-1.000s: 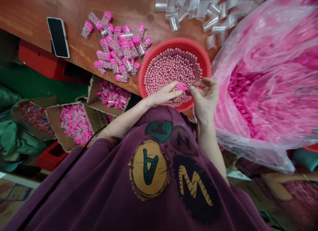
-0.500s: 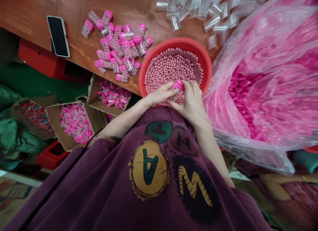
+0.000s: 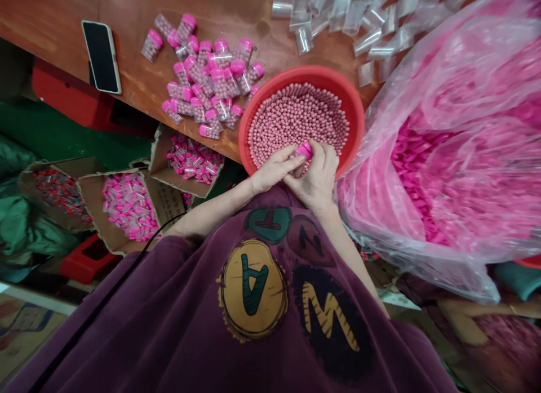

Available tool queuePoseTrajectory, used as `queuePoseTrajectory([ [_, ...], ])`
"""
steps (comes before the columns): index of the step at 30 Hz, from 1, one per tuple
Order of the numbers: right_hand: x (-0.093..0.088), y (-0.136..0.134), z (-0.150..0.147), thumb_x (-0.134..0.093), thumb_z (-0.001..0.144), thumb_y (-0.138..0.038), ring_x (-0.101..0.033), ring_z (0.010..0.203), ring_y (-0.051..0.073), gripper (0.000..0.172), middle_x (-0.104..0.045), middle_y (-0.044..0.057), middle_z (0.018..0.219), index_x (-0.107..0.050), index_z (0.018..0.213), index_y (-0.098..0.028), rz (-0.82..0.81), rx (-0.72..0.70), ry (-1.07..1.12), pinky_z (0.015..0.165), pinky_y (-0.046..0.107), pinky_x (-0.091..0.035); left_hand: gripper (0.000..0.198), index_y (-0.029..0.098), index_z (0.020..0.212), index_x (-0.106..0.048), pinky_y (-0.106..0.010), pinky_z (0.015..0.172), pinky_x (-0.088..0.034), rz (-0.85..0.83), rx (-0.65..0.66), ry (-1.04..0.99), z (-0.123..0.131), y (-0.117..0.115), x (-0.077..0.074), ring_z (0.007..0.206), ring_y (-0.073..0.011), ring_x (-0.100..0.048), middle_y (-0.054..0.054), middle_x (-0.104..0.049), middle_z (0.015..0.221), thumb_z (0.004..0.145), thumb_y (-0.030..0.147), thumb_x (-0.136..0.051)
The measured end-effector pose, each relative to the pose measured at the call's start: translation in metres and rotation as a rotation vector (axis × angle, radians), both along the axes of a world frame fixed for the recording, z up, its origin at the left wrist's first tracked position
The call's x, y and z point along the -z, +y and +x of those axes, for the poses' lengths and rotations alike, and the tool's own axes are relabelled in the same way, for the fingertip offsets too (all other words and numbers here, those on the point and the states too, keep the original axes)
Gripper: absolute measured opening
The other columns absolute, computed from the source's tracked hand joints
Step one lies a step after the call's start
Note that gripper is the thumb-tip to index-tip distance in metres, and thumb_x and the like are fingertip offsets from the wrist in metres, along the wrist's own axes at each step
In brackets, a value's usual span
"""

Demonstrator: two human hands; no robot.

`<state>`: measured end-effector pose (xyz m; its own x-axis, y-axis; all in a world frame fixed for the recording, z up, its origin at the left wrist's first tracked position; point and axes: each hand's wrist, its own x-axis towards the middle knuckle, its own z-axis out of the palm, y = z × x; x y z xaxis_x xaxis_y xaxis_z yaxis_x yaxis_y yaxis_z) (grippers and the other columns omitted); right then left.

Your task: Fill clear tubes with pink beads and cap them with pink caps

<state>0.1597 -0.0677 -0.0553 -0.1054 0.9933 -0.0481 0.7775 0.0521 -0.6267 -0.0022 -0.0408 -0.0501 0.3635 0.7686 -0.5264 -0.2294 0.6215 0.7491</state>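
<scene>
Over the near edge of a red bowl [image 3: 357, 108] of pink beads [image 3: 291, 120], both hands close round one small clear jar with a pink cap [image 3: 305, 150]. My left hand [image 3: 274, 169] grips it from the left, fingers at the cap. From the right, my right hand [image 3: 318, 176] wraps the jar, its thumb low and its fingers curled beside the cap. Most of the jar's clear body is hidden by the fingers. Left of the bowl lies a pile of bead-filled jars with pink caps [image 3: 220, 83] on the wooden table [image 3: 135, 10].
Clear empty tubes [image 3: 355, 16] lie at the back. A big plastic bag of pink caps [image 3: 426, 184] bulges at the right. A phone [image 3: 101, 56] rests at the left. Below the table edge stand cardboard boxes of jars [image 3: 129, 207]. Part of another person's arm [image 3: 465, 322] shows lower right.
The view has shifted slightly. My right hand and forearm have moved a little left, tighter round the jar. Both hands still hold the capped jar over the bowl.
</scene>
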Motion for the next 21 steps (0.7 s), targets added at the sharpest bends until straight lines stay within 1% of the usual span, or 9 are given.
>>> queuePoseTrajectory([
  [2, 0.007, -0.001, -0.002, -0.086, 0.096, -0.058, -0.066, 0.146, 0.048, 0.077, -0.071, 0.022, 0.155, -0.06, 0.16, -0.025, 0.049, -0.008, -0.01, 0.126, 0.079, -0.056, 0.032, 0.023, 0.097, -0.065, -0.033, 0.078, -0.056, 0.022, -0.026, 0.045, 0.0, -0.003, -0.001, 0.076, -0.0153, -0.061, 0.001, -0.063, 0.082, 0.116, 0.047, -0.076],
  [3, 0.011, -0.001, -0.003, -0.084, 0.095, -0.058, -0.067, 0.145, 0.047, 0.079, -0.072, 0.023, 0.153, -0.059, 0.161, -0.022, 0.067, -0.018, -0.006, 0.125, 0.079, -0.057, 0.031, 0.023, 0.097, -0.065, -0.033, 0.078, -0.055, 0.032, -0.042, 0.081, 0.001, -0.004, -0.001, 0.076, -0.0154, -0.06, 0.001, -0.061, 0.082, 0.116, 0.045, -0.076],
  [6, 0.017, 0.001, -0.004, -0.079, 0.098, -0.057, -0.069, 0.141, 0.046, 0.072, -0.074, 0.023, 0.147, -0.062, 0.157, -0.019, 0.071, -0.04, 0.016, 0.124, 0.076, -0.058, 0.025, 0.023, 0.099, -0.068, -0.032, 0.077, -0.052, 0.031, -0.078, 0.164, 0.001, -0.007, 0.001, 0.078, -0.016, -0.058, 0.002, -0.06, 0.082, 0.115, 0.04, -0.077],
  [9, 0.019, 0.001, -0.007, -0.08, 0.097, -0.063, -0.07, 0.133, 0.044, 0.066, -0.075, 0.02, 0.139, -0.068, 0.147, -0.023, 0.043, -0.036, 0.022, 0.121, 0.074, -0.059, 0.025, 0.024, 0.099, -0.068, -0.033, 0.075, -0.054, -0.021, -0.071, 0.124, 0.0, -0.009, 0.004, 0.078, -0.0163, -0.058, 0.001, -0.061, 0.083, 0.115, 0.041, -0.077],
  [11, 0.02, 0.001, -0.009, -0.082, 0.095, -0.068, -0.07, 0.126, 0.044, 0.067, -0.074, 0.019, 0.131, -0.069, 0.143, -0.022, 0.032, -0.041, 0.017, 0.117, 0.075, -0.06, 0.028, 0.023, 0.097, -0.067, -0.033, 0.074, -0.054, -0.044, -0.068, 0.081, -0.002, -0.011, 0.006, 0.076, -0.0159, -0.058, 0.001, -0.062, 0.082, 0.116, 0.041, -0.075],
  [14, 0.022, 0.0, -0.012, -0.083, 0.093, -0.069, -0.069, 0.121, 0.046, 0.071, -0.074, 0.019, 0.124, -0.07, 0.141, -0.019, 0.029, -0.058, -0.007, 0.114, 0.077, -0.058, 0.033, 0.023, 0.093, -0.063, -0.033, 0.074, -0.054, -0.056, -0.064, 0.08, -0.004, -0.012, 0.009, 0.074, -0.0148, -0.058, 0.002, -0.06, 0.08, 0.118, 0.043, -0.073],
  [17, 0.024, 0.0, -0.014, -0.08, 0.097, -0.065, -0.068, 0.118, 0.044, 0.06, -0.074, 0.019, 0.121, -0.071, 0.136, -0.021, 0.024, -0.079, -0.048, 0.11, 0.074, -0.059, 0.036, 0.023, 0.091, -0.061, -0.032, 0.075, -0.053, -0.048, -0.058, 0.131, -0.006, -0.013, 0.012, 0.073, -0.0146, -0.057, 0.003, -0.058, 0.078, 0.117, 0.043, -0.074],
  [19, 0.025, 0.0, -0.016, -0.076, 0.101, -0.061, -0.068, 0.117, 0.042, 0.049, -0.075, 0.018, 0.119, -0.071, 0.132, -0.023, 0.015, -0.075, -0.06, 0.108, 0.069, -0.06, 0.033, 0.023, 0.091, -0.063, -0.032, 0.076, -0.052, -0.018, -0.061, 0.201, -0.009, -0.013, 0.013, 0.076, -0.015, -0.058, 0.003, -0.061, 0.08, 0.114, 0.041, -0.079],
  [21, 0.026, 0.0, -0.019, -0.074, 0.103, -0.058, -0.069, 0.118, 0.041, 0.043, -0.075, 0.017, 0.119, -0.07, 0.131, -0.025, 0.007, -0.05, -0.047, 0.107, 0.068, -0.06, 0.029, 0.023, 0.093, -0.066, -0.032, 0.08, -0.052, 0.03, -0.055, 0.28, -0.012, -0.012, 0.013, 0.08, -0.016, -0.059, 0.002, -0.064, 0.083, 0.111, 0.036, -0.082],
])
